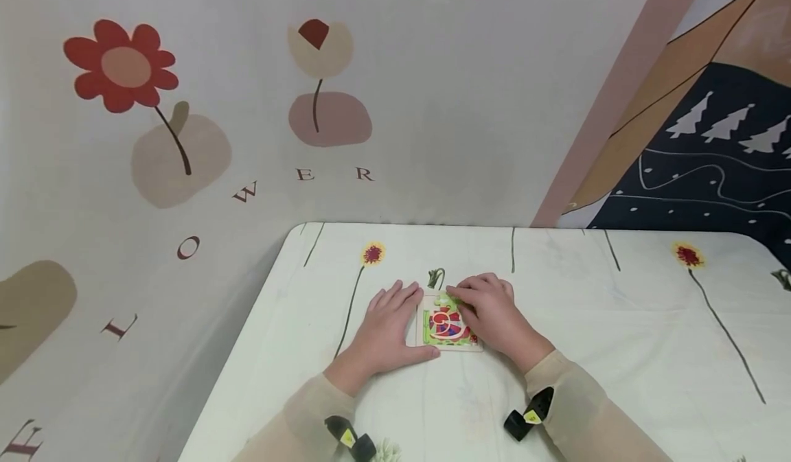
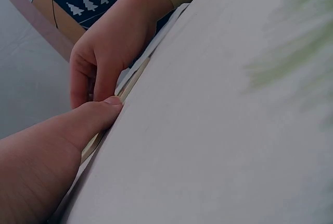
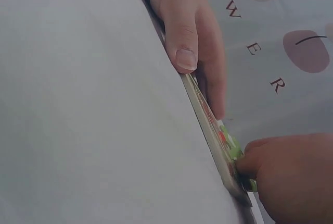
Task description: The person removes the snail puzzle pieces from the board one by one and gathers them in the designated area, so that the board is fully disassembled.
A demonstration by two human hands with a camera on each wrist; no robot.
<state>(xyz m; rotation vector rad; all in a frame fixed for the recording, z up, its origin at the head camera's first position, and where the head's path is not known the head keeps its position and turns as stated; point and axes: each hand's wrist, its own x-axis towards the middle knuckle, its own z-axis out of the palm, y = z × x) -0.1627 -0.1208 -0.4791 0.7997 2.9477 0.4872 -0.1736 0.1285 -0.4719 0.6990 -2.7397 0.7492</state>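
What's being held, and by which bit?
The left grip holds the puzzle by its left side; the right grip seems to pinch a green piece, exactly where is hidden.

A pale-rimmed puzzle board (image 1: pixel 446 328) with a red-and-purple swirl lies face up on the tabletop (image 1: pixel 593 338), a green piece (image 3: pixel 231 143) partly hidden along it.
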